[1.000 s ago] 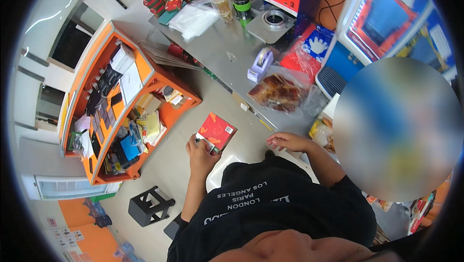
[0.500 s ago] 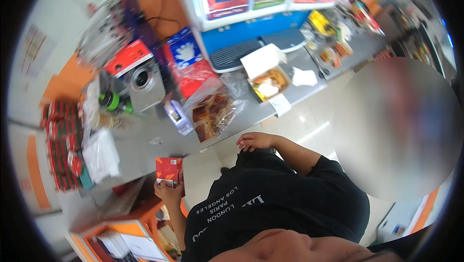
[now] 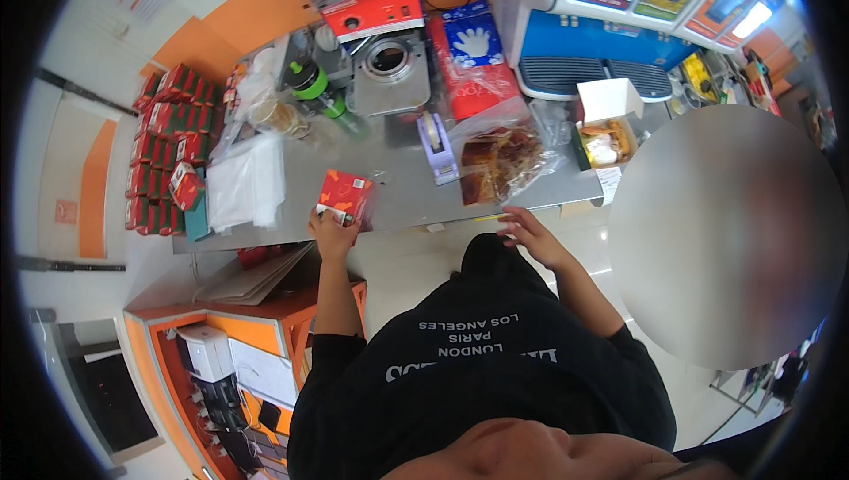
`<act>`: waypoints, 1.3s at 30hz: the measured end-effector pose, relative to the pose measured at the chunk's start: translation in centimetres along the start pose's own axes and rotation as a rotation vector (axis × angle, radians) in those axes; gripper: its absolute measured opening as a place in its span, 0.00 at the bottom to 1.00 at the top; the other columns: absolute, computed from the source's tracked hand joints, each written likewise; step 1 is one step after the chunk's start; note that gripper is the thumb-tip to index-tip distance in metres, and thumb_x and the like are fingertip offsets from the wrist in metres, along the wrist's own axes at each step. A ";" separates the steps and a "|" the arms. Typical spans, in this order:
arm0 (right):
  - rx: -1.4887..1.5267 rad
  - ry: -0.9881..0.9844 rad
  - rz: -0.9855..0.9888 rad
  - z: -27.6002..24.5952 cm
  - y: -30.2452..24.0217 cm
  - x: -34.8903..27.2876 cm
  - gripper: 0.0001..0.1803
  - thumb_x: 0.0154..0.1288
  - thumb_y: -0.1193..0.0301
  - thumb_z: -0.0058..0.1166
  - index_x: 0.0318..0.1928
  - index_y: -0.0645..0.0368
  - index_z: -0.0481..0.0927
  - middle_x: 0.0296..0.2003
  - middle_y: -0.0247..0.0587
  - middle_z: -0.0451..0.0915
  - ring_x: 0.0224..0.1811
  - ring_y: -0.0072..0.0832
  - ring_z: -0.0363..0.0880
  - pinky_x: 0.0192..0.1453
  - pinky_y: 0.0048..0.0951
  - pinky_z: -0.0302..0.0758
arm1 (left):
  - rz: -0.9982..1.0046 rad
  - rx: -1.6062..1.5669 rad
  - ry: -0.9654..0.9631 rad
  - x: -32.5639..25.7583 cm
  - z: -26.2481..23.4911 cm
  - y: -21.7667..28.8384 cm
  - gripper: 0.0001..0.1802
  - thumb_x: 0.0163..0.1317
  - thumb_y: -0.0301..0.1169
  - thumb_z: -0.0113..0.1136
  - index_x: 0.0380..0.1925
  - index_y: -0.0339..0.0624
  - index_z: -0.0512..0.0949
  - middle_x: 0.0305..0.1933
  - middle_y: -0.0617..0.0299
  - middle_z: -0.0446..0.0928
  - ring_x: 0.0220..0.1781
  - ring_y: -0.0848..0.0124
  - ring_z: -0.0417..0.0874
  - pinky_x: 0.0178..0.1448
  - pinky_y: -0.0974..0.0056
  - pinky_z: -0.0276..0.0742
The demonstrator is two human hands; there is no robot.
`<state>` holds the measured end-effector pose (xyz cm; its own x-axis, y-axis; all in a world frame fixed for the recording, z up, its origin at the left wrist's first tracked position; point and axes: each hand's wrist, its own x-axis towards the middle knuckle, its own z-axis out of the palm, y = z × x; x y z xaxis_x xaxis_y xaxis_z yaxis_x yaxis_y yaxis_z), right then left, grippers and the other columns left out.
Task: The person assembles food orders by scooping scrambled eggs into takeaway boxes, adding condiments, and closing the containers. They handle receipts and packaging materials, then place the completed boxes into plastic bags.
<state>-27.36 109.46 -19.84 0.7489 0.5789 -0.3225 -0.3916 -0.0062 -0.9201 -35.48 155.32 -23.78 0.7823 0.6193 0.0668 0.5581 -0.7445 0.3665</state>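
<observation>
One steel counter runs across in front of me, the biggest thing here, with one blue-and-white drinks dispenser at its back right, over two dark drip trays. Below, to my left, is one orange desk. At the counter's left end rises one pile of red-and-green boxes, packed too tightly for me to count. Next come one machine with a red front, one steel device with a round ring, one heap of white bags, one clear bag of brown food, two packets, one red and one blue, one open carton, one bottle with a green lid and one purple tape dispenser. Smaller than most is the one red box in my left hand, seen against the counter's front edge. My left fingers are closed round its near end, thumb on the right side, and the rest of it juts forward past my fingertips. My right hand is well apart from the box, fingers spread a little and loosely bent, empty as far as I can see, near the counter's front edge below the food bag.
</observation>
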 end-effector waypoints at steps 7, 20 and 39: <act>-0.580 0.313 -0.296 6.3 1.3 15.7 0.22 0.71 0.62 0.58 0.59 0.60 0.75 0.49 0.52 0.75 0.42 0.40 0.78 0.48 0.39 0.79 | 0.146 -0.022 -0.077 2.2 -1.8 -2.9 0.29 0.39 0.39 0.82 0.35 0.38 0.75 0.71 0.34 0.60 0.72 0.37 0.59 0.72 0.43 0.64; -0.152 0.434 -0.245 8.4 5.4 18.0 0.10 0.75 0.64 0.56 0.44 0.57 0.76 0.38 0.31 0.76 0.40 0.24 0.80 0.43 0.28 0.79 | 0.210 -0.093 -0.064 5.6 -3.4 -6.2 0.27 0.37 0.33 0.82 0.32 0.40 0.73 0.70 0.36 0.61 0.70 0.37 0.60 0.69 0.43 0.67; -0.335 0.161 -0.059 24.2 1.7 18.3 0.09 0.69 0.78 0.55 0.47 0.59 0.70 0.35 0.45 0.80 0.37 0.33 0.87 0.37 0.37 0.84 | 0.211 -0.106 -0.075 6.3 -2.0 -8.6 0.37 0.43 0.41 0.78 0.51 0.32 0.76 0.70 0.38 0.60 0.71 0.37 0.59 0.72 0.37 0.60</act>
<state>-27.32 139.78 -21.94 0.8499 0.4506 -0.2733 -0.1688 -0.2584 -0.9512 -35.89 166.13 -24.71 0.8989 0.4298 0.0849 0.3511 -0.8227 0.4470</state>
